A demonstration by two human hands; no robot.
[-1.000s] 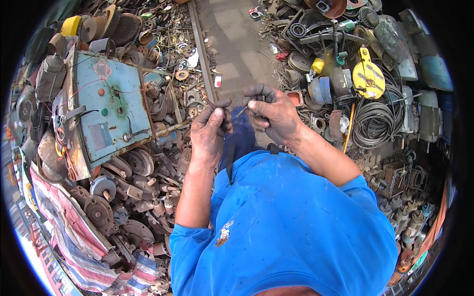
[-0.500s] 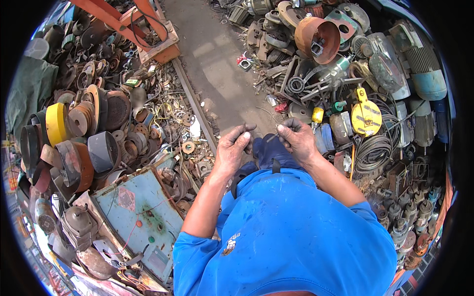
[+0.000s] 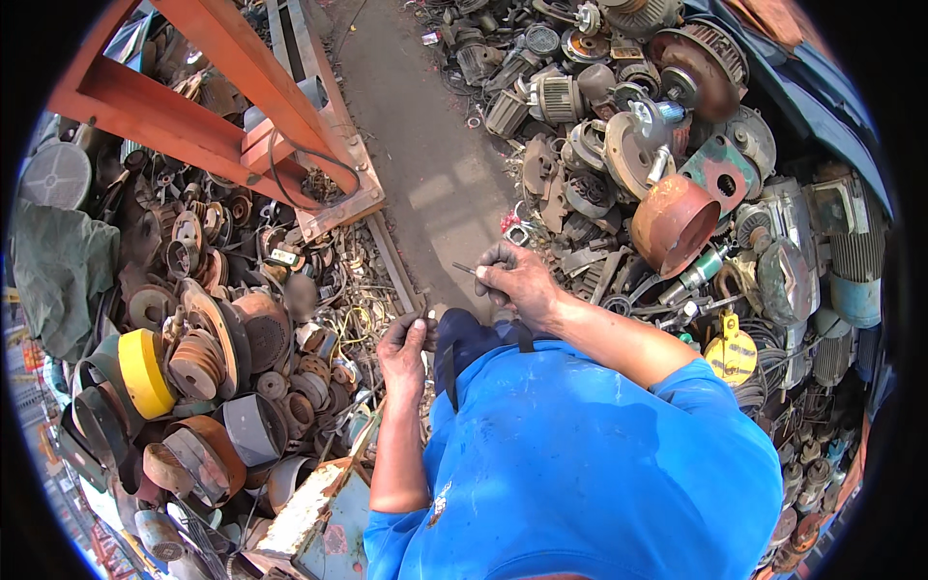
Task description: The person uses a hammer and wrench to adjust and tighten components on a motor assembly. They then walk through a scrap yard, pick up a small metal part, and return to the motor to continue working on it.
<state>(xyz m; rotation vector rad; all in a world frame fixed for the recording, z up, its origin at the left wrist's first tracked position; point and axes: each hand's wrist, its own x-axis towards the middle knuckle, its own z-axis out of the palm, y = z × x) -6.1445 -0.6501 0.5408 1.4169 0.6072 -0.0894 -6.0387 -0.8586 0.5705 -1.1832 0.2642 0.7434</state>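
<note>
My right hand [image 3: 517, 285] is raised above the ground strip in front of me. Its darkened fingers pinch a thin, dark rod-like piece [image 3: 465, 268], which sticks out to the left. Lower and to the left, my left hand [image 3: 404, 350] is closed, thumb against the curled fingers. What it holds, if anything, is too small to make out. The two hands are apart, and neither touches the scrap piles around them.
An orange steel frame [image 3: 333, 159] stands on a rail at the far left. Old motors, a rusty drum [image 3: 674, 224] and a yellow pulley block [image 3: 731, 350] are heaped on the right. On the left lie worn rings, a yellow band [image 3: 145, 373] and a rusty-edged metal box [image 3: 324, 522].
My hands have drawn apart. The left has come lower and leftward; the right has shifted left, with the thin rod now plainly showing. The whole view has shifted, bringing more of the orange frame in.
</note>
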